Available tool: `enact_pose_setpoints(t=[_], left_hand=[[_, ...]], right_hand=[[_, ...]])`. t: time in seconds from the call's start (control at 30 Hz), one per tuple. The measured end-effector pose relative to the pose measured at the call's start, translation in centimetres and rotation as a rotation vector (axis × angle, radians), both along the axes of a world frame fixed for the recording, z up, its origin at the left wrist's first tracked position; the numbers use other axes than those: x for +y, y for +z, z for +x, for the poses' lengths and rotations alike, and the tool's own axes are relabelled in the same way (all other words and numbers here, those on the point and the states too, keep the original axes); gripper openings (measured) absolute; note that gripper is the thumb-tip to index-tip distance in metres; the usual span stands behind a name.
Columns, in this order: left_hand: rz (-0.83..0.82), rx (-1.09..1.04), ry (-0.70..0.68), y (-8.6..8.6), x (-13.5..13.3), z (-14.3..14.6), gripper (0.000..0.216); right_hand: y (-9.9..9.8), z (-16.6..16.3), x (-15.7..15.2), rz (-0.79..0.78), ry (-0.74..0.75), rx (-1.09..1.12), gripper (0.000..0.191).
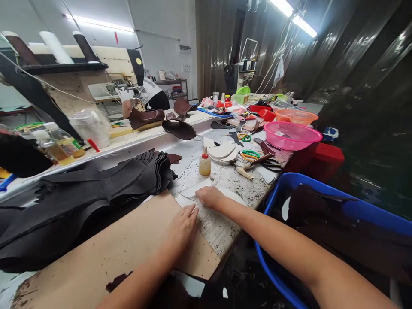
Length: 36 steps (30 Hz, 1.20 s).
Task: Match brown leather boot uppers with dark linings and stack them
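Observation:
My right hand [210, 197] reaches across the bench with its fingers curled down on a thin white sheet piece [195, 189]; its fingertips are partly hidden. Another white piece with a rounded edge [233, 195] lies under and beyond that wrist. Closer to me, my left hand [184, 225] lies low over the edge of a tan board [135, 231], fingers stretched forward and slightly blurred. A small squeeze bottle with a red cap [205, 165] and yellowish liquid stands just past the hands. Behind it are stacked white rounded pieces [222, 151].
Black leather-like pieces [122, 182] are piled on the left. A hammer [246, 172] and green-and-orange-handled snips [250, 154] lie to the right. A blue tub [267, 268] with dark pieces stands beside the bench; a pink basket [292, 139] sits farther back. A sewing machine [119, 64] rises at left.

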<state>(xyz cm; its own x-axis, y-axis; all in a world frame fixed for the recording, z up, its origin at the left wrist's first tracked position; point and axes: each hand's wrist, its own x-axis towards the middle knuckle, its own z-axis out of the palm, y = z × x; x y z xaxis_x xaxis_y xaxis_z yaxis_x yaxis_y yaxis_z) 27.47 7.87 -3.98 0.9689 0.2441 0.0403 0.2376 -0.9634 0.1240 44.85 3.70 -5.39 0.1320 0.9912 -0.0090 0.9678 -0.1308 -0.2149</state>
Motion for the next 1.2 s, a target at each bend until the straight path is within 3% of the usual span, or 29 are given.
enact_pose_setpoints(t=[0.13,0.27,0.5,0.6,0.7,0.8,0.87,0.93,1.07,1.13,1.2], left_hand=[[-0.019,-0.014,0.029,-1.2,0.6,2.4,0.052],[-0.026,-0.033,0.088,-2.2,0.3,2.8,0.051],[-0.057,-0.020,0.090,-1.1,-0.2,2.6,0.045],[-0.087,0.010,0.101,-0.8,-0.5,2.6,0.046],[-0.135,0.062,0.116,-0.8,-0.5,2.6,0.049],[-0.192,0.102,0.132,-0.2,0.0,2.8,0.052],[-0.240,0.117,0.149,1.0,0.5,2.7,0.051],[-0.284,0.119,0.187,3.0,0.5,2.1,0.052],[-0.348,0.126,0.238,7.1,-2.3,-2.1,0.053],[-0.375,0.241,0.159,7.9,-4.6,-4.8,0.053],[-0.284,0.362,-0.015,7.6,-6.6,-7.2,0.044]], right_hand=[[-1.0,1.0,0.1,0.111,0.020,0.034,0.013],[-2.0,2.0,0.3,0.234,-0.034,0.127,0.012],[-1.5,2.5,1.3,0.463,-0.216,0.340,0.011],[1.7,4.5,1.2,0.615,-0.370,0.407,0.022],[8.1,7.3,0.4,0.809,-0.525,0.427,0.034],[14.5,7.9,-1.5,0.983,-0.414,0.460,0.036],[16.1,6.2,-3.0,0.873,-0.270,0.458,0.033],[14.8,3.6,-4.5,0.632,-0.212,0.406,0.027],[7.5,-2.6,-7.4,0.461,-0.221,0.403,0.024],[4.1,-5.7,-9.0,0.416,-0.212,0.461,0.027],[1.9,-8.3,-10.8,0.336,-0.182,0.586,0.034]])
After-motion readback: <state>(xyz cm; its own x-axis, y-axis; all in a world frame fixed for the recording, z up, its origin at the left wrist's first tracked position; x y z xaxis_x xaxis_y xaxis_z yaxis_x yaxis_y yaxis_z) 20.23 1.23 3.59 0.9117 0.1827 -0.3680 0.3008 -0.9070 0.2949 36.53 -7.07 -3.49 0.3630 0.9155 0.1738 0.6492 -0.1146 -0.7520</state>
